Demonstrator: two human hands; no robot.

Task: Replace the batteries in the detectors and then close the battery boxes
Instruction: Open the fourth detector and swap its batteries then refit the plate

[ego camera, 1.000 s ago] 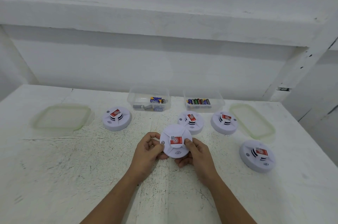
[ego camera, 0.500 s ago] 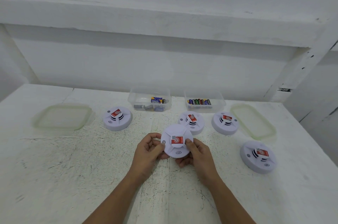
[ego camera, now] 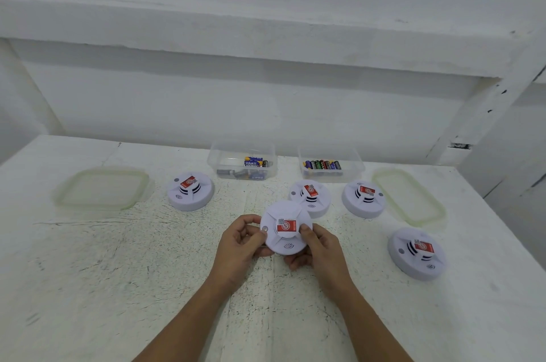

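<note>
Left hand point(ego camera: 242, 246) curls on the left rim of the held smoke detector point(ego camera: 285, 239), thumb by its small grey button. Right hand point(ego camera: 317, 246) grips the right rim, thumb at the red-label cap.

Risk, as a guess: no battery box shows on this face, so it likely needs flipping. The shell is smooth and round and is held by the rims only, so it could slip mid-turn, drop on the surface point(ego camera: 118, 273), or bump the near detector point(ego camera: 309, 194) just beside it at 1 o'clock.

The held detector sits face-up at 12 o'clock of both hands, between the fingers. Can't tell if it touches the surface.

Outward from the held detector:
- left detector point(ego camera: 190, 190) at 10
- third detector point(ego camera: 364, 198) at 2
- right detector point(ego camera: 416, 252) at 3
- mixed-battery tub point(ego camera: 242, 163) at 11
- row-battery tub point(ego camera: 331, 165) at 1
- left lid point(ego camera: 102, 188) at 9–10
- right lid point(ego camera: 409, 197) at 2
</note>
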